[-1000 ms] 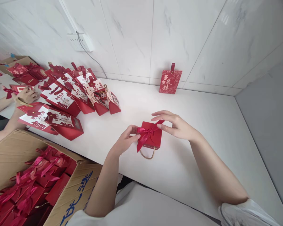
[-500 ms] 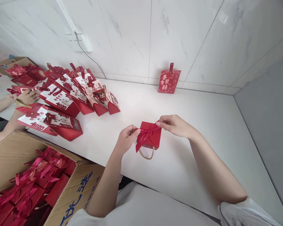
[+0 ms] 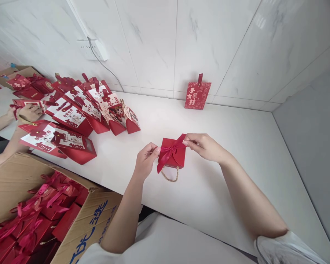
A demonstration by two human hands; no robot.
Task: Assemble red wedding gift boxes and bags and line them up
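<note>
A small red gift box (image 3: 178, 158) rests on the white table in front of me, its twisted gold cord handle (image 3: 169, 180) hanging toward my body. Across its top runs a crimson ribbon (image 3: 165, 158), gathered in a knot or bow at the middle. My left hand (image 3: 146, 159) pinches the ribbon between thumb and finger at the box's left edge. On the other side, my right hand (image 3: 202, 145) is closed on the ribbon near the top right corner. One ribbon tail slants down over the box's left front.
At the left, an open cardboard box (image 3: 99, 209) holds several red boxes with ribbons. Several decorated red gift boxes (image 3: 79, 154) stand behind it. A co-worker's hands (image 3: 30, 112) are at the far left. A red patterned box (image 3: 198, 96) leans by the wall.
The gift box has shifted slightly up and left, with both hands moving along. The ribbon between the hands looks pulled straighter, and its right part lies higher on the box.
</note>
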